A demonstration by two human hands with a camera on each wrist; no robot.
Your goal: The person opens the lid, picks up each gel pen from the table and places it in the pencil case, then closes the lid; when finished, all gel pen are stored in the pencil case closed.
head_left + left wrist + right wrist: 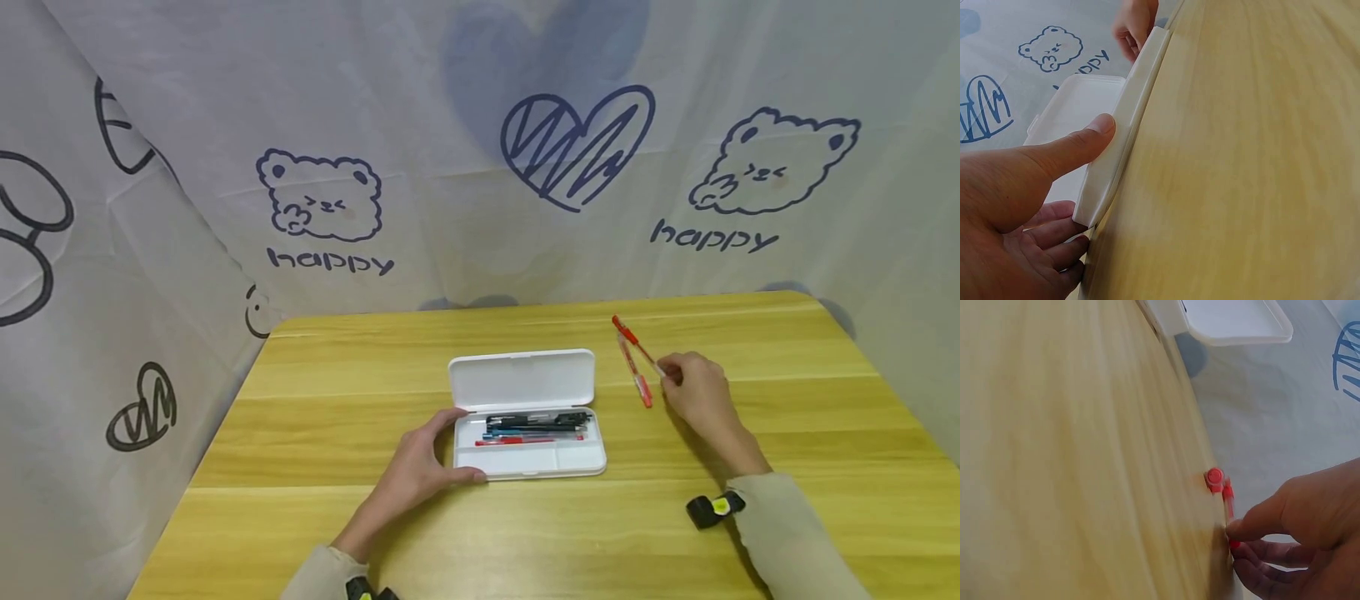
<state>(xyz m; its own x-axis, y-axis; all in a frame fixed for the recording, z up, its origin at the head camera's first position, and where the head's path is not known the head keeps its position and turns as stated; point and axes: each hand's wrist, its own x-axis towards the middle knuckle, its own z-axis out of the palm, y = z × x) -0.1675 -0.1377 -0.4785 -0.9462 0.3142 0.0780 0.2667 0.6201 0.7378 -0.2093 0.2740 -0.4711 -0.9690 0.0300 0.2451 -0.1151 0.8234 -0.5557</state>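
Observation:
A white pencil case [510,459] lies with its lid raised, holding several black pens [525,422], a blue pen [498,435] and a red pen [495,442]. My left hand [417,463] grips its left end, thumb along the front edge and fingers at the back corner. In the left wrist view the thumb presses the case wall [1124,128]. Right of the case, my right hand [697,393] pinches the near end of a red pen [626,331] between thumb and fingers. A second red pen [644,392] lies on the table just left of it, crossing near its capped end.
The wood-grain table [540,533] runs back to a pale curtain [450,208] printed with bears and hearts. Another curtain stretch [150,292] hangs along the left side. The raised lid [522,381] stands at the rear of the case.

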